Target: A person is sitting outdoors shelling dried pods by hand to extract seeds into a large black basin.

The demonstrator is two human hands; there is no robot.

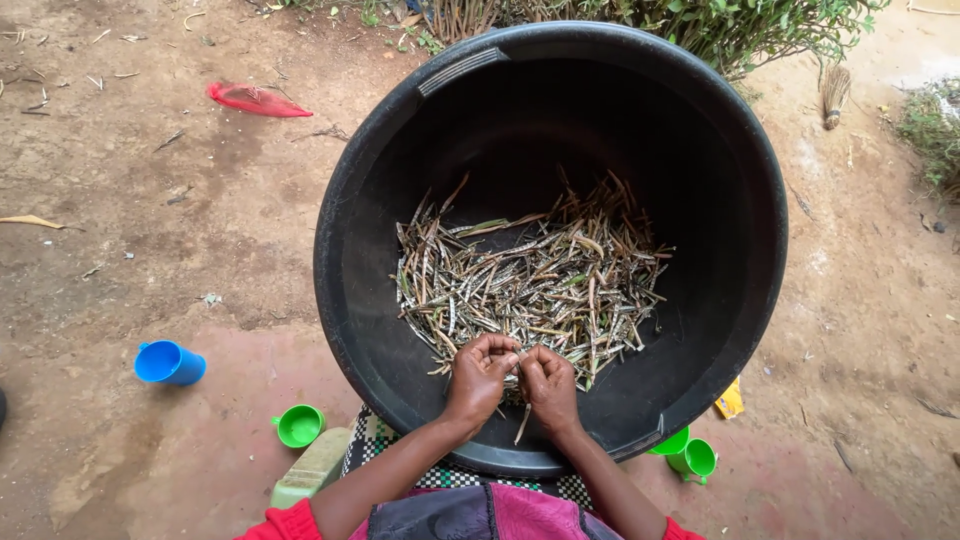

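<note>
Both hands meet over the tub (pixel 350 200): left hand (pixel 480 375) and right hand (pixel 550 385) pinch one pod (pixel 523 422) together (fingers curled tight), pile of pods (pixel 530 275) just beyond.

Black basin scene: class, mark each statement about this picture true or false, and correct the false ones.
1. Both hands work together on one pod over the black basin. True: the left hand and right hand meet around a single pod.
2. The basin is filled to the rim with water. False: it holds a heap of dry pods on its bottom.
3. A blue cup lies on its side on the ground. True.
4. The red bag lies inside the basin. False: it lies on the dirt outside it.
5. A green cup sits near the basin's edge. True.
</note>
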